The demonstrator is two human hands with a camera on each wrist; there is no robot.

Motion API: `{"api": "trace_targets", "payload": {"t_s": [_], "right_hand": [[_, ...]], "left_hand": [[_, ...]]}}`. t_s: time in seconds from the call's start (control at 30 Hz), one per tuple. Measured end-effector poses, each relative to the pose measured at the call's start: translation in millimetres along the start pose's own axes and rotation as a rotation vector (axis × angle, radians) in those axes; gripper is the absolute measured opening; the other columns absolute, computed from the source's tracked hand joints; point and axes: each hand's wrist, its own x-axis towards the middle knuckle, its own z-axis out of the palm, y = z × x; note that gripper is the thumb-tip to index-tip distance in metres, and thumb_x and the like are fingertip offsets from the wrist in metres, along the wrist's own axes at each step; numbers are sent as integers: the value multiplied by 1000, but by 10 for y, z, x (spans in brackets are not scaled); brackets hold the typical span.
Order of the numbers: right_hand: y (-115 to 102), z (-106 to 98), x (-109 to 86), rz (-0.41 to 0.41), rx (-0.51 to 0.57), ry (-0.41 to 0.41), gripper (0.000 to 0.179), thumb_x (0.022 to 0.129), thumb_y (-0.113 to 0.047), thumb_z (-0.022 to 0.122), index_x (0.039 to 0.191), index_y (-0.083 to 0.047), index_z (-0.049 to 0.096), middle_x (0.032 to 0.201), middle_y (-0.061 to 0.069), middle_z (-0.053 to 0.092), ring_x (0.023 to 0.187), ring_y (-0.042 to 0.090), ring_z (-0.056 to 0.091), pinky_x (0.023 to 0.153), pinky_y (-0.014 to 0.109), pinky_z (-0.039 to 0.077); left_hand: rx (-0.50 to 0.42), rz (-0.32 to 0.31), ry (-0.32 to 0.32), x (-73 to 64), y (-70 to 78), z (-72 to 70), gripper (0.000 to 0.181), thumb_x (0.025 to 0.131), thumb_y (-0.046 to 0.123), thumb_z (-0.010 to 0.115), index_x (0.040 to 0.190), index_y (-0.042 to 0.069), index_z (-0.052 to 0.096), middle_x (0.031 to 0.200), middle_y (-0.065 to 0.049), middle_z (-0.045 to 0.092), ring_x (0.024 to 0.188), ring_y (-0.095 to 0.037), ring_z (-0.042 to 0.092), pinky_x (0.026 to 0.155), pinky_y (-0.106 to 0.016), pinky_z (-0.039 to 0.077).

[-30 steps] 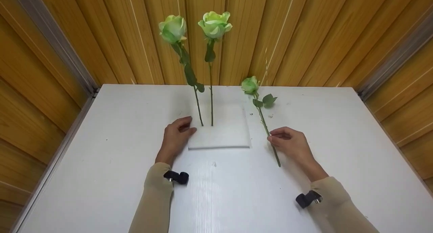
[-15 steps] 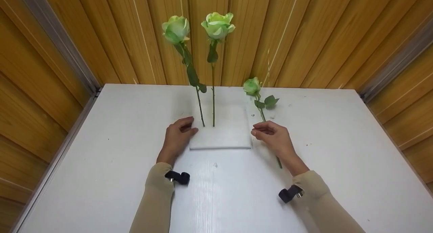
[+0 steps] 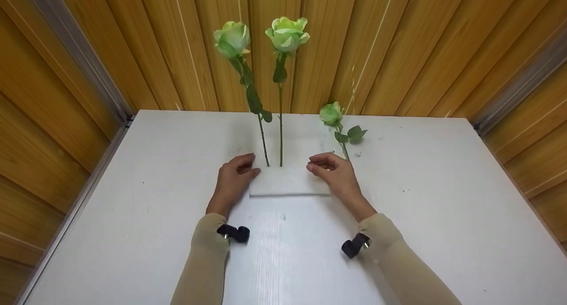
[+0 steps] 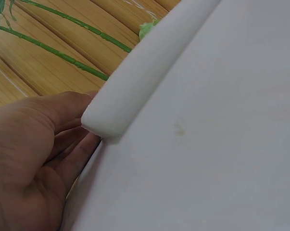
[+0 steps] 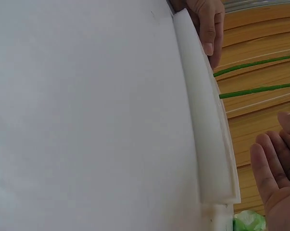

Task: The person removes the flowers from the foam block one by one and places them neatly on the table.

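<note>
Two green roses, the left rose [image 3: 232, 40] and the right rose [image 3: 287, 35], stand with their stems in a white foam block [image 3: 290, 183]. The left one leans left; the other is nearly upright. My left hand [image 3: 234, 177] holds the block's left edge, thumb and fingers at its corner in the left wrist view. Over the block's right part hovers my right hand [image 3: 339, 174], fingers loosely bent and nothing between them. A third rose [image 3: 331, 114] lies on the table just beyond that hand, which hides its lower stem.
The white table [image 3: 141, 234] reaches back to a wood-slat wall [image 3: 398, 48], with more slats at both sides. Small dark specks dot the tabletop. Each sleeve bears a black wrist camera, the left camera [image 3: 234, 232] and the right camera [image 3: 354, 246].
My right hand has left the lying rose's stem and moved left to the block's right part. That rose stays on the table. The left hand keeps its place.
</note>
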Motion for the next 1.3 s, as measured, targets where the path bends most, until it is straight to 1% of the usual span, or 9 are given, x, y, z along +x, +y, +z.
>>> {"api": "trace_targets", "payload": {"t_s": [0.1, 0.27, 0.4, 0.53, 0.6, 0.77, 0.97, 1.17, 1.3], "right_hand": [[16, 74, 26, -9, 3, 10, 25, 92, -9, 85, 113, 3, 77, 103, 7, 78, 93, 16, 72, 80, 20, 58], [56, 192, 77, -30, 30, 22, 24, 92, -7, 84, 112, 5, 77, 103, 8, 78, 91, 17, 71, 78, 21, 58], [78, 267, 108, -39, 21, 25, 24, 93, -10, 85, 112, 3, 78, 103, 6, 78, 92, 17, 71, 79, 21, 57], [92, 336, 140, -45, 36, 24, 24, 93, -11, 85, 112, 3, 78, 103, 6, 78, 93, 18, 71, 79, 21, 57], [102, 370, 157, -38, 65, 22, 24, 93, -10, 84, 112, 3, 78, 102, 7, 78, 93, 19, 72, 79, 22, 58], [118, 455, 200, -13, 95, 25, 22, 93, -10, 84, 112, 1, 79, 102, 6, 78, 93, 19, 72, 80, 23, 59], [107, 554, 264, -16, 82, 29, 23, 93, -10, 85, 112, 2, 78, 102, 6, 78, 94, 19, 71, 80, 22, 57], [101, 647, 314, -18, 65, 36, 21, 92, -9, 85, 110, 0, 79, 101, 7, 77, 91, 19, 70, 79, 21, 56], [93, 689, 325, -12, 59, 46, 19, 92, -9, 85, 108, -1, 80, 99, 6, 78, 89, 18, 71, 78, 22, 57]], "left_hand": [[-8, -4, -1, 5, -5, 2, 47, 93, 8, 83, 138, 4, 71, 135, -11, 69, 121, -25, 68, 105, -37, 54], [3, 2, 1, 7, 0, 4, 47, 93, 8, 83, 138, 5, 71, 134, -11, 70, 120, -24, 69, 105, -36, 54], [2, 6, -2, -2, 7, 5, 46, 93, 7, 83, 138, 3, 71, 138, -10, 68, 122, -25, 68, 105, -35, 54], [-10, 2, -9, -11, 12, 5, 46, 94, 7, 82, 138, 3, 70, 141, -9, 67, 124, -25, 66, 106, -35, 54], [-11, -4, -11, -15, 10, 5, 47, 94, 8, 82, 139, 4, 70, 140, -9, 67, 124, -25, 66, 106, -35, 54], [-17, -12, -14, -20, 8, 5, 48, 94, 9, 83, 140, 5, 70, 139, -9, 67, 125, -24, 66, 105, -35, 54], [-16, 7, -7, -13, 11, 6, 47, 94, 7, 82, 139, 3, 70, 138, -12, 67, 125, -27, 66, 106, -37, 54], [-1, -2, 4, -11, 10, 4, 46, 94, 8, 83, 138, 3, 71, 136, -11, 69, 123, -24, 67, 105, -35, 54], [-1, 9, 3, -8, 10, 1, 46, 94, 8, 82, 138, 2, 70, 136, -12, 69, 123, -26, 67, 105, -35, 54]]}}
